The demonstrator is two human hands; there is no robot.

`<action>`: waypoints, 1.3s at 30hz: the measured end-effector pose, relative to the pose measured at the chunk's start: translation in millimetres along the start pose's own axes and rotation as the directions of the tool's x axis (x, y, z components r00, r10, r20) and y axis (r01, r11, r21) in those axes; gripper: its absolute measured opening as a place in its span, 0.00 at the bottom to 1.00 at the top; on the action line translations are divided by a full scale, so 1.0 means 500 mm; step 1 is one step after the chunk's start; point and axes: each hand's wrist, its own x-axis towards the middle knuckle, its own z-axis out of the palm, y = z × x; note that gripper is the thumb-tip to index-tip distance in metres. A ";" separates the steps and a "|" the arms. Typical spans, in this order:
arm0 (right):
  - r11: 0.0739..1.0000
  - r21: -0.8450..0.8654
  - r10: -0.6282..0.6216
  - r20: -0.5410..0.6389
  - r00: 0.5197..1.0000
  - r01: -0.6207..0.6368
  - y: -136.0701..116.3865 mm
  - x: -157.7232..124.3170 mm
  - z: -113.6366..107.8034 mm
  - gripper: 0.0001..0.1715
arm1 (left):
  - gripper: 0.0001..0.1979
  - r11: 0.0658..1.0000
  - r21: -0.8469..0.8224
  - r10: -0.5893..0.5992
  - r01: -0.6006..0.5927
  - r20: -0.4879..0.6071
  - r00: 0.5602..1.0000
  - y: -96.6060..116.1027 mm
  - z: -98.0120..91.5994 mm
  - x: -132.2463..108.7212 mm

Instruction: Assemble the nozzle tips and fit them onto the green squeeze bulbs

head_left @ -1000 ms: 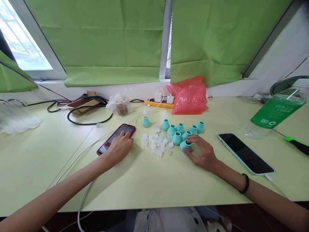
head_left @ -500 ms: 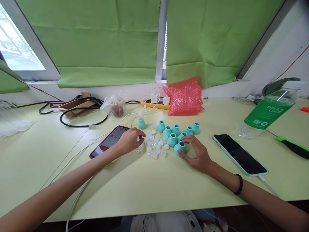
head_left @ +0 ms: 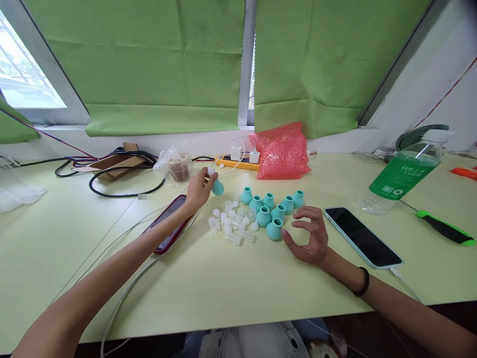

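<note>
My left hand [head_left: 199, 190] is closed on the white tip of a teal rubber bulb [head_left: 218, 188], which leans at the back of the group of parts. My right hand [head_left: 308, 236] is open, fingers curved apart, with the thumb close beside the nearest open-necked teal bulb [head_left: 274, 230]; whether it touches is unclear. Several more teal bulbs [head_left: 263, 217] stand upright with their necks facing up. Left of them lies a loose heap of small translucent white plastic parts [head_left: 233, 226], some of them short clear tubes.
A phone in a red case [head_left: 175, 219] lies under my left forearm, beside white cables. On the right are another phone [head_left: 363, 237], a screwdriver [head_left: 445, 227] and a tilted bottle [head_left: 404, 174]. Pink bubble wrap [head_left: 283, 154] and a power strip [head_left: 242, 163] sit at the back.
My left hand has moved from the white parts up to the teal bulb with the tip and taken hold of it. My right hand has let go of the nearest bulb. The red-cased phone has shifted.
</note>
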 end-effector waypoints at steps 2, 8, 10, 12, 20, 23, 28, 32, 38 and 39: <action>0.999 0.008 -0.032 -0.030 0.999 0.032 -0.017 0.008 -0.004 0.24 | 0.14 0.997 -0.078 0.015 -0.016 -0.023 1.000 0.038 -0.025 -0.038; 0.912 0.335 0.121 0.331 0.936 -0.236 -0.103 0.038 0.014 0.36 | 0.11 0.683 -0.658 -0.038 0.318 0.403 0.914 0.154 -0.071 -0.186; 0.861 0.375 0.153 0.454 0.878 -0.343 -0.124 0.041 0.027 0.35 | 0.11 0.622 -0.679 -0.073 0.389 0.444 0.893 0.162 -0.068 -0.213; 0.842 0.357 0.192 0.501 0.844 -0.404 -0.132 0.040 0.038 0.29 | 0.11 0.625 -0.654 -0.098 0.425 0.475 0.875 0.153 -0.063 -0.224; 0.938 0.264 0.107 0.393 0.913 -0.223 -0.104 0.025 0.053 0.18 | 0.14 0.871 -0.431 0.011 0.238 0.500 0.866 0.098 -0.044 -0.216; 0.935 0.221 0.159 0.433 0.887 -0.276 -0.107 0.022 0.059 0.11 | 0.14 0.947 -0.319 0.106 0.029 0.398 0.911 0.096 -0.045 -0.221; 0.925 0.183 0.227 0.435 0.871 -0.333 -0.117 0.020 0.066 0.10 | 0.13 0.944 -0.187 0.311 -0.274 0.218 0.925 0.085 -0.044 -0.228; 0.918 0.139 0.290 0.406 0.867 -0.372 -0.117 0.017 0.066 0.08 | 0.09 0.825 0.041 0.561 -0.564 0.070 0.825 0.044 -0.034 -0.204; 0.923 0.154 0.249 0.455 0.855 -0.351 -0.118 0.010 0.068 0.11 | 0.13 0.779 0.241 0.536 -0.580 0.225 0.814 -0.012 -0.009 -0.156; 0.925 0.155 0.244 0.456 0.856 -0.347 -0.118 0.009 0.069 0.12 | 0.14 0.764 0.274 0.522 -0.584 0.270 0.809 -0.015 -0.003 -0.154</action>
